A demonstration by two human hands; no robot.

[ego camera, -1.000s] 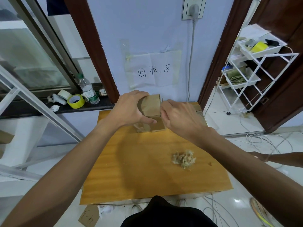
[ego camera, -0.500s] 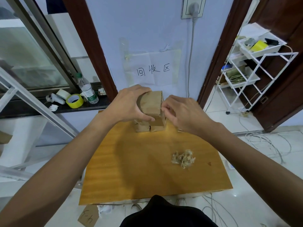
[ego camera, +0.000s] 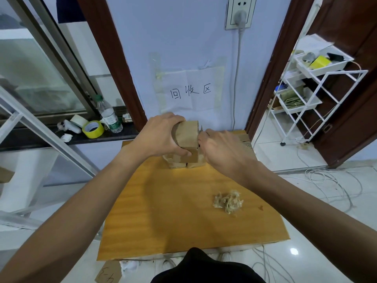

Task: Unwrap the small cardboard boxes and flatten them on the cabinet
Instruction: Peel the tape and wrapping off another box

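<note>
My left hand [ego camera: 161, 137] grips a small brown cardboard box [ego camera: 186, 133], held above the far end of the wooden cabinet top [ego camera: 173, 217]. My right hand [ego camera: 222, 152] is against the box's right edge, its fingertips pinching at something there, probably tape; the exact hold is hidden by the hand. Under the held box, more small taped boxes [ego camera: 183, 161] stand on the cabinet. A crumpled wad of peeled tape [ego camera: 228, 201] lies on the right half of the cabinet.
Flattened cardboard [ego camera: 244, 139] lies at the cabinet's far right corner. A window sill on the left carries a water bottle [ego camera: 109, 115] and a yellow tape roll [ego camera: 93, 129]. A white wire rack [ego camera: 310, 94] stands at the right; cables [ego camera: 334, 180] lie on the floor.
The held box has been lifted a little higher above the stack. My right hand has stayed at its right edge, working the same spot.
</note>
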